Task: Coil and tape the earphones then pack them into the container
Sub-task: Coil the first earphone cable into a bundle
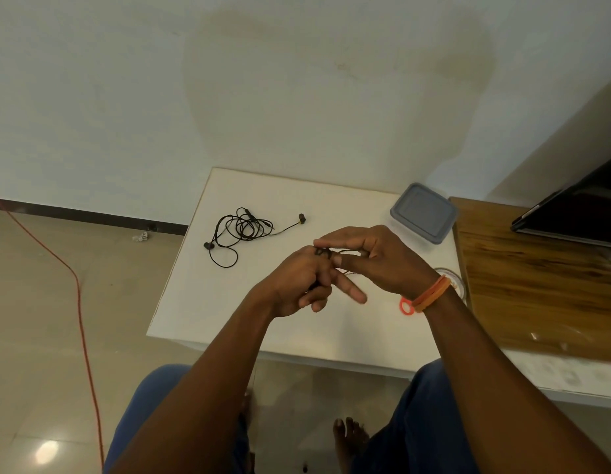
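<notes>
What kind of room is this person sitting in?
Probably a plain room in a home or small office, set up as a work spot. There is a small white table against a bare wall, a tiled floor, and a dark screen on a wooden desk beside it.

dim, soft indoor light | glare on floor tile [47, 451] | wide-angle edge bending

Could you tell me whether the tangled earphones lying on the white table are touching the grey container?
Apart. The head view shows bare white table between the tangled earphones and the grey container near the table's far right corner.
</notes>
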A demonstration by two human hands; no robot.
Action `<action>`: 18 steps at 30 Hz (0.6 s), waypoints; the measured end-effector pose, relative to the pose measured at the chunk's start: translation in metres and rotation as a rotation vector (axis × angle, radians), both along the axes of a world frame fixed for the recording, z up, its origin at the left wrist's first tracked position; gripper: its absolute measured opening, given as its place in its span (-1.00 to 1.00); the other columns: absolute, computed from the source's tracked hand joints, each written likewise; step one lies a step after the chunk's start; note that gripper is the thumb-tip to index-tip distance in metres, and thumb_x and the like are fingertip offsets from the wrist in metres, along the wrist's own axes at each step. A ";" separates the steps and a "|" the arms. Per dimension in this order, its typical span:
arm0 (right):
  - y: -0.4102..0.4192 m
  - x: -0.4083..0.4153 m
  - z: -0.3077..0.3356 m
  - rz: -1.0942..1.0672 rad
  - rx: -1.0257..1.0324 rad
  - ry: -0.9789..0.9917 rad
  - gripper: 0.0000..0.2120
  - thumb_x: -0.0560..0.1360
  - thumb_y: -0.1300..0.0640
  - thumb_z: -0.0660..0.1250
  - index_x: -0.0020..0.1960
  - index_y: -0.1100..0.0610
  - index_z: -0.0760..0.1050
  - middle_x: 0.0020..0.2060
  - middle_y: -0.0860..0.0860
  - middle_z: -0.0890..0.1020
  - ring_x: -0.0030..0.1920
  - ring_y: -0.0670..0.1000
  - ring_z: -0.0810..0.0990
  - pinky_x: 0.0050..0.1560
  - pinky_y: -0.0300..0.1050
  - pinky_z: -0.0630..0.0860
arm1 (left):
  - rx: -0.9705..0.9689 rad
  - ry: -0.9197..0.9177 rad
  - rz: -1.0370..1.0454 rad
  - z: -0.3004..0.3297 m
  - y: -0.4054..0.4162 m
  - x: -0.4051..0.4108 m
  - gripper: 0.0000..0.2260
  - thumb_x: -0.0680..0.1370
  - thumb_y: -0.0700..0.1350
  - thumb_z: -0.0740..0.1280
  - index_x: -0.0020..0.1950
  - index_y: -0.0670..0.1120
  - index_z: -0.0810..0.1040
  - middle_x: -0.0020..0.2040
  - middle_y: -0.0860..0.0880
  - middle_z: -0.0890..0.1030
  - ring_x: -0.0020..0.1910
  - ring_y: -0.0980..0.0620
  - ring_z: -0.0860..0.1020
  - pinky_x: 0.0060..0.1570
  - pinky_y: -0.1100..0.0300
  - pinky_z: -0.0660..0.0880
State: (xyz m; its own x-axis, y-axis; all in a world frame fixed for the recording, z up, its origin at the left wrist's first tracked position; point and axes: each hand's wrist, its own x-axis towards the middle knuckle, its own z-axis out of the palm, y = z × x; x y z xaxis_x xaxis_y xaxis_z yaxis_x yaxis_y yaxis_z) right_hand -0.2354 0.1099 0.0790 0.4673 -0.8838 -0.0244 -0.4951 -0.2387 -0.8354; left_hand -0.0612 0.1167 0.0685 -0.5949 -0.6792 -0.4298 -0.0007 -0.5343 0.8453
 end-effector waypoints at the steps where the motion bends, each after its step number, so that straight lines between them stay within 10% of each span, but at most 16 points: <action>1: 0.000 0.001 0.001 0.004 0.017 -0.005 -0.67 0.55 0.28 0.34 0.30 0.12 0.55 0.16 -0.05 0.65 0.16 -0.19 0.59 0.13 -0.34 0.49 | 0.015 -0.010 -0.009 -0.001 -0.001 0.002 -0.64 0.41 -0.45 -0.04 0.11 -0.20 0.32 -0.09 -0.35 0.67 -0.71 0.09 0.10 -0.56 0.25 0.30; 10: -0.003 -0.002 0.000 -0.051 0.018 -0.061 -0.87 0.45 0.18 0.47 -0.01 0.07 0.71 -0.16 -0.09 0.71 -0.26 0.08 0.57 -0.24 -0.02 0.47 | 0.072 0.089 -0.233 -0.007 -0.001 0.008 -0.67 0.44 -0.33 0.10 0.15 -0.36 0.48 0.01 -0.34 0.66 -0.71 0.10 0.31 -0.51 0.22 0.48; 13: -0.001 0.000 -0.002 -0.072 0.006 -0.068 -0.91 0.45 0.18 0.48 -0.06 0.06 0.70 -0.18 -0.12 0.70 -0.39 0.05 0.44 -0.28 -0.07 0.45 | 0.159 0.145 -0.282 -0.009 0.000 0.005 -0.70 0.54 -0.30 0.08 0.14 -0.34 0.54 -0.03 -0.31 0.67 -0.25 -0.17 0.68 -0.03 -0.05 0.62; 18: 0.000 0.004 -0.005 -0.086 -0.006 -0.043 -0.91 0.44 0.23 0.47 -0.10 0.08 0.69 -0.20 -0.11 0.69 -0.24 -0.02 0.57 -0.19 -0.16 0.47 | 0.159 0.133 -0.237 -0.011 0.000 0.001 -0.71 0.60 -0.31 0.08 0.15 -0.42 0.52 0.01 -0.38 0.64 0.11 -0.33 0.60 0.24 -0.18 0.50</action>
